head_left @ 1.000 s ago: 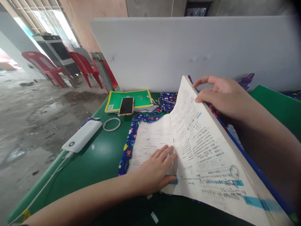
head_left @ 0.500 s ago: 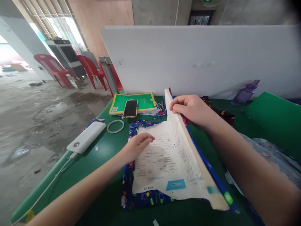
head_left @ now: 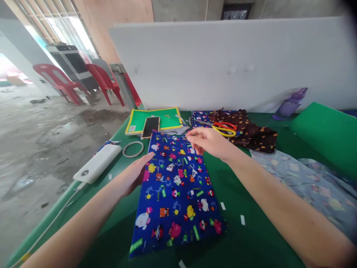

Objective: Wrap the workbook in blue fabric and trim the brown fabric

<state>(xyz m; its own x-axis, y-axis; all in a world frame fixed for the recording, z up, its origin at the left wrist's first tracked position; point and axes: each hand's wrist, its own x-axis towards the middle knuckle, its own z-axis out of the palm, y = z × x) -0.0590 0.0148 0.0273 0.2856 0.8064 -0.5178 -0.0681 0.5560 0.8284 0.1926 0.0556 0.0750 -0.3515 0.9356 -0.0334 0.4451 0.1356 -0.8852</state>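
Observation:
A flat, book-like cover in blue cartoon-print fabric (head_left: 178, 186) lies closed on the green table (head_left: 237, 245), slightly tilted toward me. My left hand (head_left: 136, 173) grips its left edge, thumb on top and the other fingers hidden beneath. Over the cover's upper right part is my right hand (head_left: 206, 141), its fingers curled and thumb close to the index finger; nothing shows between them. Just behind that hand lie scissors (head_left: 224, 128) with red and yellow handles, on dark brown patterned cloth (head_left: 253, 134).
At the back left, a phone (head_left: 151, 127) rests on a green book (head_left: 164, 115) with a yellow border. A tape ring (head_left: 133, 149) and a white power bank (head_left: 97, 163) with a cable are left. Pale printed cloth (head_left: 306, 190) and a purple bottle (head_left: 290, 104) stand right.
The cover has been folded over to the left, so its printed paper inside is hidden and the blue fabric faces up. My left hand has moved to its left edge; the right hand has come left.

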